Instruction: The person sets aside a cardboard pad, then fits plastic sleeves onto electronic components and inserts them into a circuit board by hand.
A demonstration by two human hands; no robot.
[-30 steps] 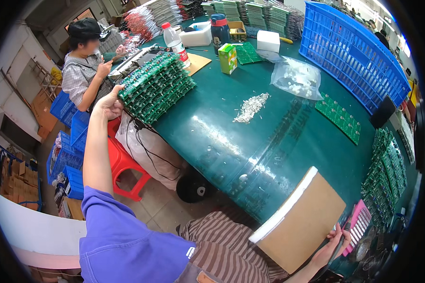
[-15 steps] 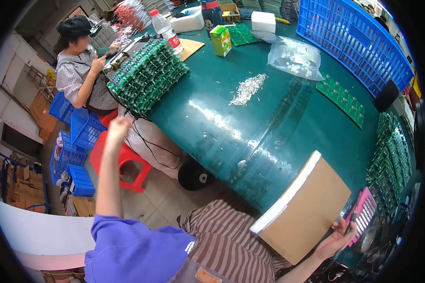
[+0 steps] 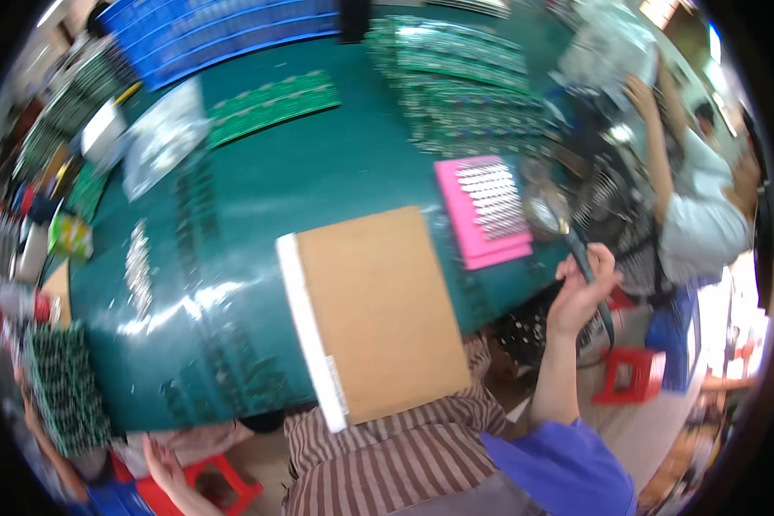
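Observation:
My right hand (image 3: 583,288) is closed round the dark handle of a soldering iron (image 3: 579,251), whose cord hangs below. Just beyond it sit a round metal stand (image 3: 543,215) and a pink pad (image 3: 483,245) bearing rows of small silvery parts (image 3: 492,196). Low on the left, my left hand (image 3: 165,469) hangs off the table's edge with fingers stretched out and nothing visible in it. In front of me a brown board (image 3: 374,318) with a white strip along its left side overhangs the table edge above my striped apron (image 3: 387,456).
Stacked green circuit boards (image 3: 464,86) stand at the far right, a circuit board panel (image 3: 275,107) near a blue crate (image 3: 224,39). A small white pile (image 3: 138,271) and a plastic bag (image 3: 165,138) lie left. Another person (image 3: 705,206) works at right; a red stool (image 3: 632,376) stands below.
My view has swung to the right. My right hand, open beside the pink pad before, now grips the soldering iron. My left hand's fingers, curled earlier, are stretched out.

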